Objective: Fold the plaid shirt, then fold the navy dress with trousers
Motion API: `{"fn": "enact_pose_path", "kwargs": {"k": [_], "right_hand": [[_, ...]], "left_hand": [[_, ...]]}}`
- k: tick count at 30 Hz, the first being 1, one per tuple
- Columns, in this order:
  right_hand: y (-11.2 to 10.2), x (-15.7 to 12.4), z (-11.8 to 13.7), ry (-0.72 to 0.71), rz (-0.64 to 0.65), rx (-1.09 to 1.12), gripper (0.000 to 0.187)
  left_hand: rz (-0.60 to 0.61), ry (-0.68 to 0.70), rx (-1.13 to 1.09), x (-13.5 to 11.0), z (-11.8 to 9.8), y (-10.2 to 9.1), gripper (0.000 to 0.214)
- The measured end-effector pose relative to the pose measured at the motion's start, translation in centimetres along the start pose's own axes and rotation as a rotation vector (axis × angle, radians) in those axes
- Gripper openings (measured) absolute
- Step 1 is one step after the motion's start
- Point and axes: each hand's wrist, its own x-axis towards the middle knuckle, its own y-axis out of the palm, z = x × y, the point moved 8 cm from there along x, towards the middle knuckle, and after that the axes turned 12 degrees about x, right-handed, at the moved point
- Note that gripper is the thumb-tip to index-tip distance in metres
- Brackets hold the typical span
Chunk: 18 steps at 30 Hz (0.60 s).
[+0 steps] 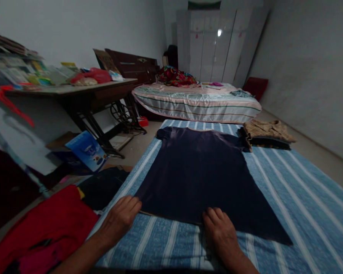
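A dark navy short-sleeved shirt (200,175) lies spread flat on a blue-and-white striped bed sheet (303,198), its neckline at the far side and its hem towards me. My left hand (122,215) grips the hem's left corner with curled fingers. Around the middle of the hem, the fingers of my right hand (219,228) are closed on the edge of the cloth. The right corner of the hem lies loose on the sheet. Beyond the right sleeve sits a small stack of folded clothes (270,133), brown patterned on top.
A red garment pile (51,224) and dark clothes (104,188) lie left of the bed. A blue box (87,150) stands near a treadle sewing table (94,89) loaded with bags and packets. Farther back are another bed (197,102) and a pale wardrobe (208,45).
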Motion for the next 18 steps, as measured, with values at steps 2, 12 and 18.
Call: {"fn": "enact_pose_path", "kwargs": {"k": [2,12,18], "right_hand": [[0.1,0.0,0.0,0.002,-0.001,-0.005,0.024],[-0.5,0.4,0.3,-0.039,-0.012,-0.034,0.021],[-0.8,0.3,0.4,-0.039,-0.068,-0.028,0.025]], "left_hand": [[0.008,0.004,-0.008,-0.1,0.0,0.1,0.032],[0.129,-0.019,-0.048,-0.5,0.1,0.6,0.031],[0.128,-0.033,-0.041,-1.1,0.2,0.7,0.032]]}}
